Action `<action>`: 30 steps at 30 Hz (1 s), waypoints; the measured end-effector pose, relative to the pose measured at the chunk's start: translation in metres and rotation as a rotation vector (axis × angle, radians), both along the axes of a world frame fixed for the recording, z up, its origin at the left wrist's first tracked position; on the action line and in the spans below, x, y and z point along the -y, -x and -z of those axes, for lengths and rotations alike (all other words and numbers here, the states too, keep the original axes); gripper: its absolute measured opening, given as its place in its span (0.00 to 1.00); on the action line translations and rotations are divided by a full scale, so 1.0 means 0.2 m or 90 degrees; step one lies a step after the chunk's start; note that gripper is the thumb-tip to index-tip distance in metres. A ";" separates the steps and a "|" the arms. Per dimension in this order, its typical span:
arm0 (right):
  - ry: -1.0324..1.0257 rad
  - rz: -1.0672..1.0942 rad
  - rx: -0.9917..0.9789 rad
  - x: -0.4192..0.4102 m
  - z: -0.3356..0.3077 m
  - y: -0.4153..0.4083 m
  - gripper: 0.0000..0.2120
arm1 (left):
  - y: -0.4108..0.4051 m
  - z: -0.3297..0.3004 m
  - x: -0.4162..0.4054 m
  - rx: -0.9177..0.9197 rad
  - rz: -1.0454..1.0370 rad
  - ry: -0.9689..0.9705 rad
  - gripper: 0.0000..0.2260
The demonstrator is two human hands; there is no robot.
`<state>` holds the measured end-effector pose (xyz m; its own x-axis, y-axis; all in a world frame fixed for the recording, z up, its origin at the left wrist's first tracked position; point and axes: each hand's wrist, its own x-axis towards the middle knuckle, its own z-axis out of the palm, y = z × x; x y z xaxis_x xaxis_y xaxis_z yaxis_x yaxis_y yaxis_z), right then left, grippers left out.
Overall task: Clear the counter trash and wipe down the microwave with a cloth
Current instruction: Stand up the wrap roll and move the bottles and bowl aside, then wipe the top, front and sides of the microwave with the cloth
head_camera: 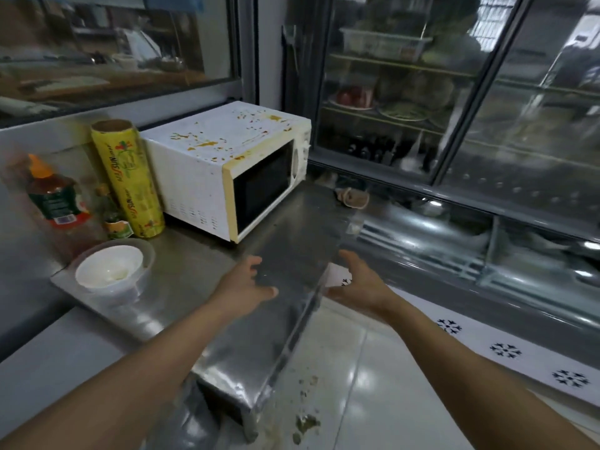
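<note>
Stainless counter (201, 280) w/ stained microwave (227, 167); both hands empty, fingers spread.

Glass-door fridge (454, 92) stands behind counter's far end, shelves w/ plates of food. Microwave sits at back of counter, door closed, white top spattered w/ orange-brown stains. Yellow cling-film roll (128, 180) upright, touching microwave's left side; sauce bottle (53, 196) w/ orange cap further left. White bowl (108, 267) nested in clear container near counter's left edge. Left hand (246, 284) hovers over counter front, right hand (360, 280) just past counter edge, palms facing, holding nothing. Crumpled brown item (352, 198), poss. cloth, at far end, right of microwave. Debris bits (305, 420) on floor tiles below.
</note>
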<state>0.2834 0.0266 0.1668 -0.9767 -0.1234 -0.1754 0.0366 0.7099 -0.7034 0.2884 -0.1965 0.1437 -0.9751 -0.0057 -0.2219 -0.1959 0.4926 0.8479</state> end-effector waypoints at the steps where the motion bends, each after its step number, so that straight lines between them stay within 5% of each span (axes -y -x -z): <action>1: -0.002 -0.002 0.003 -0.09 0.00 -0.02 0.39 | -0.01 0.00 -0.09 0.008 0.003 -0.008 0.33; 15: 0.049 0.058 0.000 -0.92 -0.06 0.01 0.43 | 0.12 -0.09 -0.88 -0.009 0.013 -0.010 0.31; 30: 0.024 0.003 -0.005 -1.06 -0.03 1.11 0.40 | 1.19 0.01 -1.11 0.013 -0.045 -0.065 0.28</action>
<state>0.0620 0.2387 0.1724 -0.9786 -0.1256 -0.1632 0.0340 0.6830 -0.7297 0.0500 0.0246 0.1419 -0.9682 -0.0510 -0.2450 -0.2452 0.3881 0.8884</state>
